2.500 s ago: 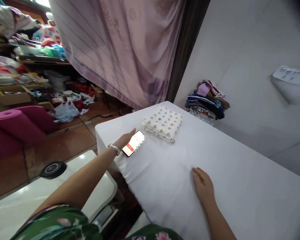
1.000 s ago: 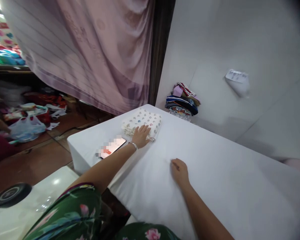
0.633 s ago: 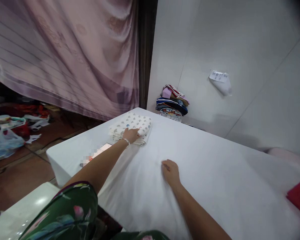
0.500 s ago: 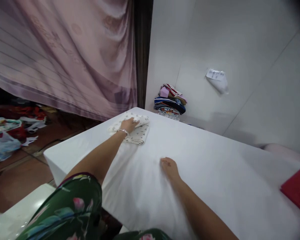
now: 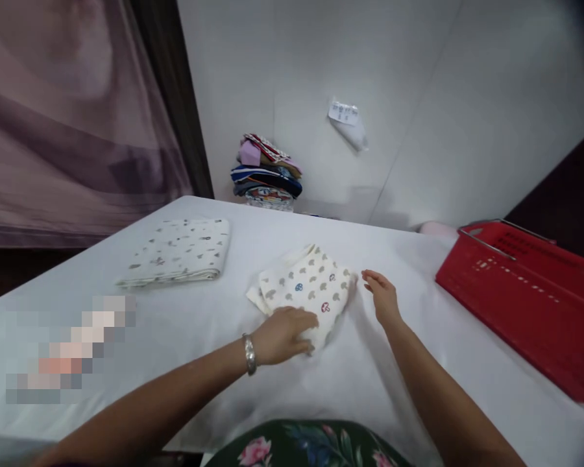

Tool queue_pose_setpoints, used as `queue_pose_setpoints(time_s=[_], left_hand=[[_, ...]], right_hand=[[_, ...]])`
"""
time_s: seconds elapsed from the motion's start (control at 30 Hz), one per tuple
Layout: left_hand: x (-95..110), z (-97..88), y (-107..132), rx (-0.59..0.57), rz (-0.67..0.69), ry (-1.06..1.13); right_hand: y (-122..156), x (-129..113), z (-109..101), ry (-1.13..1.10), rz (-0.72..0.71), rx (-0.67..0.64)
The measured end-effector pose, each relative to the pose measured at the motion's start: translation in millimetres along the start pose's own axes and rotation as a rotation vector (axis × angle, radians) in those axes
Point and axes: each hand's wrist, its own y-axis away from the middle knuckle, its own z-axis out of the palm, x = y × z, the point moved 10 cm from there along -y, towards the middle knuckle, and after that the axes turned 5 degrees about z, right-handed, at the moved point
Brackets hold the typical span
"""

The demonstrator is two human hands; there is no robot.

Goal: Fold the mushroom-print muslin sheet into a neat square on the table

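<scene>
A small white cloth (image 5: pixel 306 279) with a mushroom print lies loosely folded and rumpled in the middle of the white-covered table (image 5: pixel 253 227). My left hand (image 5: pixel 287 334), with a silver bracelet at the wrist, is at its near edge, fingers bent over the fabric and gripping it. Just off the cloth's right side is my right hand (image 5: pixel 382 295), its fingers apart and holding nothing. Farther left on the table lies a neatly folded white printed cloth (image 5: pixel 185 250), touched by neither hand.
A red plastic basket (image 5: pixel 516 298) with a wire handle stands on the table's right side. Behind the table rises a stack of folded fabrics (image 5: pixel 267 172) against the pale wall. A pink curtain (image 5: pixel 68 130) hangs at the left. A pixelated patch covers the table's near left.
My left hand has come from the back-left cloth pile to the middle with the mushroom-print cloth; the other folded cloth stayed behind. My right hand's fingers have uncurled. The view has turned right.
</scene>
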Motion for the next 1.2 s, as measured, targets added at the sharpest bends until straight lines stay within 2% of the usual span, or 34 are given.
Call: queue_pose_setpoints(time_s=[0.03, 0.1, 0.2, 0.27, 0.37, 0.43, 0.53, 0.6, 0.67, 0.7, 0.8, 0.83, 0.87, 0.9, 0.97, 1.0, 1.1, 1.2], left_hand=[[-3, -2.5, 1, 0.022, 0.017, -0.118], [-22, -28.1, 1, 0.170, -0.053, -0.317], [-62, -72.0, 3, 0.351, -0.309, -0.588], [-91, -87.4, 7, 0.367, -0.504, -0.660], [-123, -93.0, 13, 0.298, -0.728, -0.654], [-125, -96.0, 10, 0.277, -0.758, -0.660], [-97, -103.4, -5, 0.385, -0.628, -0.630], [-64, -98.9, -14, 0.487, -0.498, -0.525], [-23, -78.0, -23, 0.518, -0.329, -0.415], [1, -59.7, -29, 0.479, -0.211, -0.376], [69, 19.7, -39, 0.120, 0.181, -0.167], [84, 34.7, -37, 0.067, 0.273, -0.112], [92, 41.1, -34, 0.057, 0.329, -0.074], [91, 38.0, -32, 0.100, 0.342, -0.062], [66, 13.3, -30, 0.255, 0.244, -0.113], [44, -3.3, -28, 0.327, 0.155, -0.166], [-31, -48.7, -20, 0.406, -0.161, -0.389], [-98, -77.2, -8, 0.356, -0.463, -0.587]], right_hand=[[8, -4, -4, 0.040, -0.020, -0.033], [30, -9, 3, 0.095, -0.031, -0.149], [69, -19, 43, 0.117, -0.057, -0.369], [91, -28, 77, 0.152, -0.112, -0.505], [109, -29, 122, 0.254, -0.175, -0.627], [109, -21, 142, 0.278, -0.161, -0.658], [96, -2, 150, 0.185, 0.002, -0.638], [88, 7, 143, 0.038, 0.153, -0.600], [87, 5, 135, -0.156, 0.269, -0.616], [89, 1, 131, -0.249, 0.309, -0.644], [95, -12, 110, -0.409, 0.360, -0.678], [95, -13, 97, -0.422, 0.364, -0.639], [93, -11, 83, -0.422, 0.370, -0.584], [91, -8, 66, -0.416, 0.385, -0.523], [90, 3, 30, -0.397, 0.443, -0.413], [91, 8, 12, -0.386, 0.477, -0.370], [97, 18, -42, -0.353, 0.544, -0.277], [109, 26, -82, -0.310, 0.581, -0.232]])
